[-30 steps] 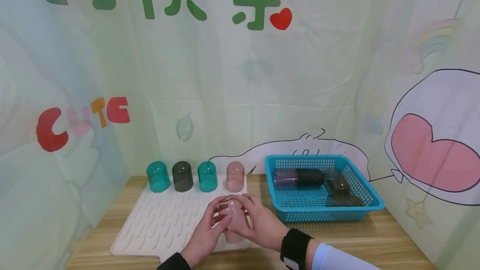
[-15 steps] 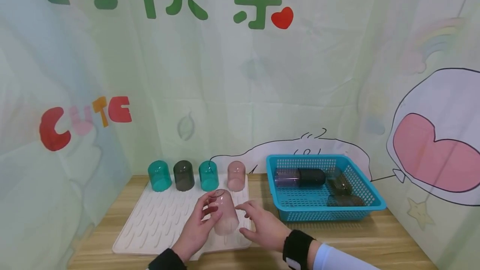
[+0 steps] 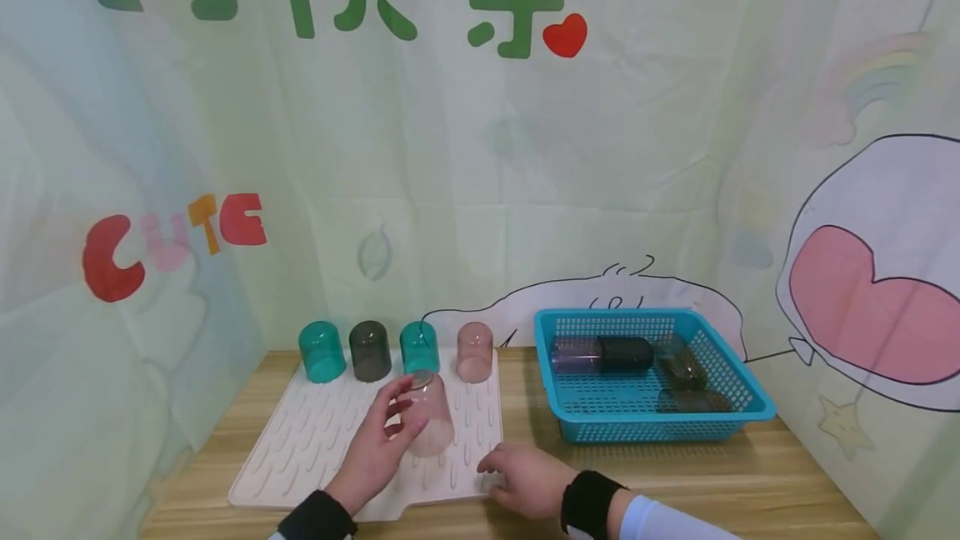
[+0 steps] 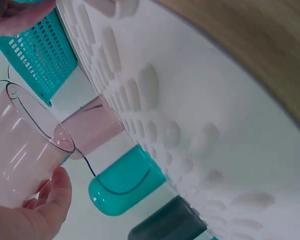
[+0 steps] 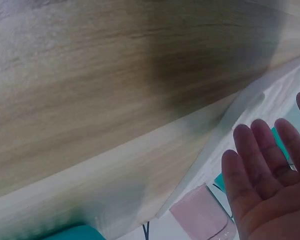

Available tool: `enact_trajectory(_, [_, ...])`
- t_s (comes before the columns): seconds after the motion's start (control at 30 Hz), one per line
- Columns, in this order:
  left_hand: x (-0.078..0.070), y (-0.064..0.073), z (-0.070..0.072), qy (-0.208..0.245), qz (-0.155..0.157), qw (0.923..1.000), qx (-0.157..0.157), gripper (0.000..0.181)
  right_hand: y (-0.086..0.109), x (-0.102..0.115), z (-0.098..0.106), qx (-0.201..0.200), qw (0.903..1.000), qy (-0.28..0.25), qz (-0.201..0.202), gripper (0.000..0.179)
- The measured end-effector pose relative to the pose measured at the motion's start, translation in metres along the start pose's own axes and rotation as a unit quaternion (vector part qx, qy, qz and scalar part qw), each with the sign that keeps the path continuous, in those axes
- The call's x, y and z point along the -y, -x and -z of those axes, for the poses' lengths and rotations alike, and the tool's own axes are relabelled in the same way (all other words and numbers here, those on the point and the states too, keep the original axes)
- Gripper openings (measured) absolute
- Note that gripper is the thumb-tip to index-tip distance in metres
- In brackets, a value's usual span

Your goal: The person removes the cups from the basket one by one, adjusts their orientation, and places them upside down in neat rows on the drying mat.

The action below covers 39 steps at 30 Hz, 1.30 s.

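Note:
My left hand (image 3: 371, 444) grips a clear pink cup (image 3: 432, 419), thumb on one side and fingers on the other. The cup is mouth-down and slightly tilted, above a white draining board (image 3: 315, 432); in the left wrist view its rim (image 4: 40, 117) stands apart from the board. By the board's front right corner is my right hand (image 3: 528, 480), holding nothing, with relaxed fingers (image 5: 250, 170). Along the board's back edge stand upturned cups: a teal cup (image 3: 322, 354), a dark grey cup (image 3: 370, 354), another teal cup (image 3: 418, 347) and a pink cup (image 3: 475, 354).
A blue plastic basket (image 3: 667, 421) stands to the right on the wooden table (image 3: 675, 482). Inside lie a purple cup (image 3: 576, 355), a black cup (image 3: 627, 355) and dark brownish cups (image 3: 693, 402). A printed cloth (image 3: 615, 157) hangs behind the table.
Both hands were around the pink cup; my right hand has let go and moved down and away. My left hand has carried the cup leftward over the board.

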<state>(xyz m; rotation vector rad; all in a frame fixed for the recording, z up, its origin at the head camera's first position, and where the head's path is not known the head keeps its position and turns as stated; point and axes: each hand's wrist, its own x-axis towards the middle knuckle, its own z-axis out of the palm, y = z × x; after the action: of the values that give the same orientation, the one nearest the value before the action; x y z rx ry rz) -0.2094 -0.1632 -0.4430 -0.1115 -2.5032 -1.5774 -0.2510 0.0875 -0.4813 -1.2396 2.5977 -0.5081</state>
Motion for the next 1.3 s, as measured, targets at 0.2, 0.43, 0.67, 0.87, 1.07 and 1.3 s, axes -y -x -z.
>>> enact_trajectory(0.2, [0.005,-0.003,0.011,-0.023,-0.005,0.9996,-0.013,0.067,0.001,-0.003,-0.004,0.007,0.9992,0.026,0.031,0.024])
enact_trajectory(0.43, [0.013,-0.009,0.029,-0.055,-0.024,0.9975,-0.037,0.066,0.002,-0.002,-0.005,0.009,0.9969,0.051,0.060,0.026])
enact_trajectory(0.67, [0.028,-0.022,0.057,-0.087,-0.040,0.9924,-0.077,0.068,0.003,-0.001,-0.003,0.035,0.9963,0.047,0.062,0.029])
enact_trajectory(0.87, [0.040,-0.033,0.086,-0.092,-0.021,0.9875,-0.126,0.067,0.004,-0.005,-0.004,0.046,0.9962,0.038,0.063,0.033])
enact_trajectory(1.07, [0.058,-0.040,0.107,-0.096,-0.002,0.9820,-0.163,0.069,0.004,-0.005,-0.003,0.046,0.9966,0.037,0.058,0.035])
enact_trajectory(1.3, [0.074,-0.043,0.117,-0.118,0.024,0.9758,-0.183,0.065,0.006,-0.004,-0.004,0.043,0.9957,0.050,0.065,0.037])
